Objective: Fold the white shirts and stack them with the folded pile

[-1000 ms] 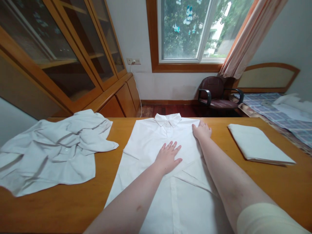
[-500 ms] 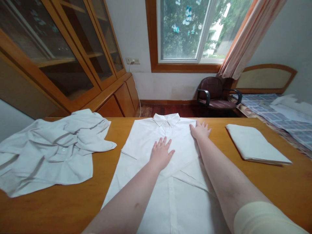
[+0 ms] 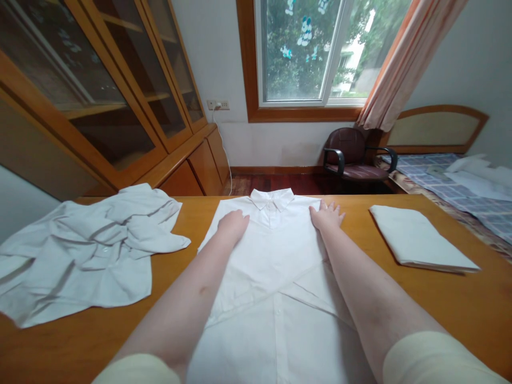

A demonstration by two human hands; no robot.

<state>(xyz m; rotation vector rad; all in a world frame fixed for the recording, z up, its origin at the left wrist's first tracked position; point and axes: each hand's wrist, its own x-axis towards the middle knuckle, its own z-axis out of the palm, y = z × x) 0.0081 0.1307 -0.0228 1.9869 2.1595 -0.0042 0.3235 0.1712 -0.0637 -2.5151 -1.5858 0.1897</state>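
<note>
A white collared shirt [image 3: 276,250] lies buttoned side up on the wooden table [image 3: 460,298], its collar toward the window and both sleeves folded in across the front. My left hand [image 3: 232,221] rests palm down on the shirt's left shoulder, fingers together and lying flat. My right hand [image 3: 328,216] presses the right shoulder edge with its fingers spread. Neither hand holds anything.
A crumpled pale grey shirt [image 3: 88,250] is heaped on the table's left. A neatly folded white garment [image 3: 420,237] lies on the right. Behind the table stand a glass-fronted wooden cabinet [image 3: 100,96], a dark armchair [image 3: 354,154] and a bed [image 3: 472,186] under the window.
My left hand has slid from the shirt's chest up and left to the left shoulder. The left sleeve now lies folded across the front. My right hand has stayed put.
</note>
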